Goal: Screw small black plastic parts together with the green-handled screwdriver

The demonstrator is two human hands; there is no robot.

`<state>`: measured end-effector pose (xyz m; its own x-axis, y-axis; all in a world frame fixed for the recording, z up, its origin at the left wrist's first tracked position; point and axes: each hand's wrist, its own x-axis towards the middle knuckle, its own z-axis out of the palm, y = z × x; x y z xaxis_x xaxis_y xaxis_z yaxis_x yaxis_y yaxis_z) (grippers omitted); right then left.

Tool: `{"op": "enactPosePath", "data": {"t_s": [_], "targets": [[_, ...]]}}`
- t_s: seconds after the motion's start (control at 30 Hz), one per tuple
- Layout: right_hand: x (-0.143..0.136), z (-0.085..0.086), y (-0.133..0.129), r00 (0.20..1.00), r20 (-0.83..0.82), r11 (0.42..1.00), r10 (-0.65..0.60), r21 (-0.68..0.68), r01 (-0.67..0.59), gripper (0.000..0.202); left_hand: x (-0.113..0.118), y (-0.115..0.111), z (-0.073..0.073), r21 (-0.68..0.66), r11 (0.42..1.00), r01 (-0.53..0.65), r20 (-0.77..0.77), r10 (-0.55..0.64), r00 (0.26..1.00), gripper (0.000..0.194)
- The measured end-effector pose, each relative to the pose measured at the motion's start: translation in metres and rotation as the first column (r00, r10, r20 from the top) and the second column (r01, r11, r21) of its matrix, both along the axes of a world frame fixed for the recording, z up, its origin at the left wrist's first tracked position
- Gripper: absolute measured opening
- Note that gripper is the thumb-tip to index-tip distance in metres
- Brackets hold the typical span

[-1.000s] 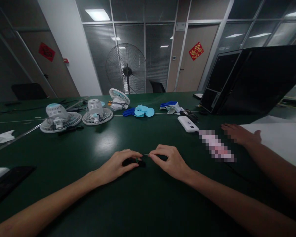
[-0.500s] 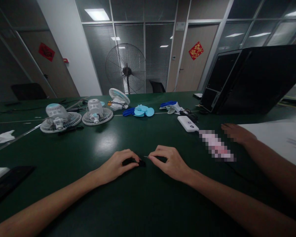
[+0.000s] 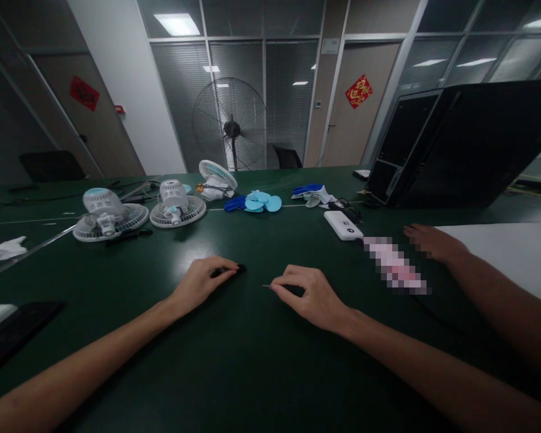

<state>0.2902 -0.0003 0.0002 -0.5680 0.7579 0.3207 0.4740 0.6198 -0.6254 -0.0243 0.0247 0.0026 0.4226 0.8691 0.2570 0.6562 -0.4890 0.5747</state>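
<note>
My left hand point(image 3: 205, 278) is closed in a pinch on a small black piece point(image 3: 240, 268), low over the green table. Fingers hide most of that piece, so its kind is unclear. To its right, my right hand point(image 3: 311, 297) is closed around a thin metal-tipped tool point(image 3: 265, 285). Its slim tip sticks out leftward past the thumb and forefinger, while the grip hides the rest. The two hands are apart, and the tip touches nothing visible.
Beyond my hands lie several small fan heads point(image 3: 178, 204), light-blue fan blades point(image 3: 262, 201) and gloves point(image 3: 313, 193). A white power bank point(image 3: 343, 225) lies at right, near another person's hand point(image 3: 435, 242) beside white paper point(image 3: 514, 246). A black case point(image 3: 469, 144) stands behind.
My left hand has moved away and to the left with the small black piece, widening the gap to the tool tip. My right hand has stayed almost still.
</note>
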Motion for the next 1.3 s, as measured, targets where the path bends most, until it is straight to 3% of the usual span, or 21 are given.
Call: {"op": "enactPosePath", "data": {"t_s": [0.1, 0.2, 0.37, 0.53, 0.77, 1.03, 1.3], "targets": [[0.001, 0.001, -0.001, 1.000, 0.004, 1.000, 0.006, 0.005, -0.006, 0.021, -0.036, 0.025, -0.002, 0.021, 0.978, -0.209, -0.031, 0.210, 0.977, 0.036], [0.002, 0.001, -0.001, 1.000, -0.001, 1.000, 0.008, 0.009, -0.008, 0.020, -0.079, 0.048, -0.003, 0.013, 0.938, -0.346, -0.063, 0.346, 0.936, 0.051], [0.002, 0.000, 0.001, 1.000, -0.011, 1.000, 0.021, -0.010, -0.021, 0.021, -0.136, 0.062, 0.002, -0.008, 0.919, -0.394, -0.035, 0.394, 0.918, 0.072], [0.003, -0.001, 0.002, 0.999, -0.017, 0.999, 0.030, -0.018, -0.031, 0.021, -0.167, 0.060, 0.003, -0.073, 0.904, -0.421, -0.018, 0.421, 0.907, 0.078], [0.003, -0.002, 0.002, 0.999, -0.005, 0.999, 0.033, -0.013, -0.033, 0.022, -0.173, 0.058, 0.003, -0.109, 0.890, -0.444, 0.074, 0.452, 0.889, 0.077], [0.002, 0.001, 0.000, 1.000, -0.003, 1.000, 0.028, -0.009, -0.028, 0.021, -0.168, 0.056, 0.000, 0.083, 0.876, -0.476, 0.133, 0.464, 0.876, 0.080], [0.001, -0.002, 0.002, 1.000, 0.004, 1.000, 0.025, 0.004, -0.025, 0.022, -0.149, 0.063, -0.007, 0.203, 0.853, -0.480, 0.030, 0.485, 0.874, 0.068]]}}
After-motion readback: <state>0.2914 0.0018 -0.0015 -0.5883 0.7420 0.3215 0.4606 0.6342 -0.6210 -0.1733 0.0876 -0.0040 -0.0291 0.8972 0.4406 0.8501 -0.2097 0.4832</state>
